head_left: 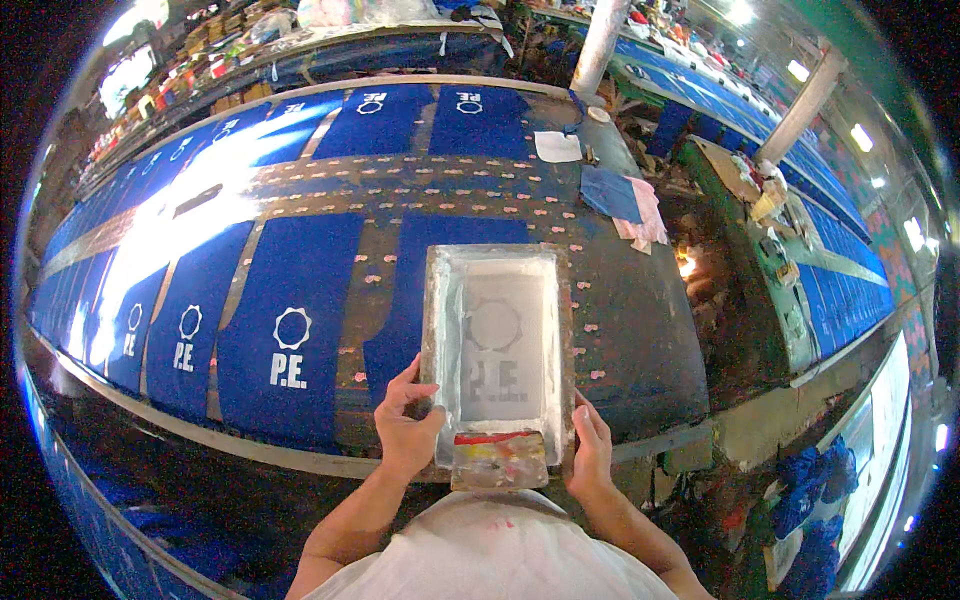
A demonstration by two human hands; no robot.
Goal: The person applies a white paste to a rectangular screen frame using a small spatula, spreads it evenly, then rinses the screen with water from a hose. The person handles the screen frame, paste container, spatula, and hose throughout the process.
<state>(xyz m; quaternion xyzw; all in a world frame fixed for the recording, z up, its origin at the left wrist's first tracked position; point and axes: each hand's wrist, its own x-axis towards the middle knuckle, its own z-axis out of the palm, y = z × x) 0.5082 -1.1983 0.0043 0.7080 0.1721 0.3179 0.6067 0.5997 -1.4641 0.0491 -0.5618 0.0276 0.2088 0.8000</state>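
A screen-printing frame [566, 330] with worn, whitish edges is between my two hands, over the near edge of the long table. Its pale mesh shows a ring emblem with letters below it. My left hand [408, 425] grips the frame's left side, thumb on top. On the opposite side my right hand [590, 445] is closed against the lower corner. A paint-stained squeegee [500, 465] with a red streak rests at the frame's near end. Partly under the frame lies a blue fabric panel [440, 240]; whether the frame touches it, I cannot tell.
Printed blue panels [290, 270] with white emblems line both sides of the table [640, 330]. Rags [645, 210] and a white sheet [557, 147] lie at its far right end. Another table [830, 280] with blue panels stands right, near a pillar [800, 105].
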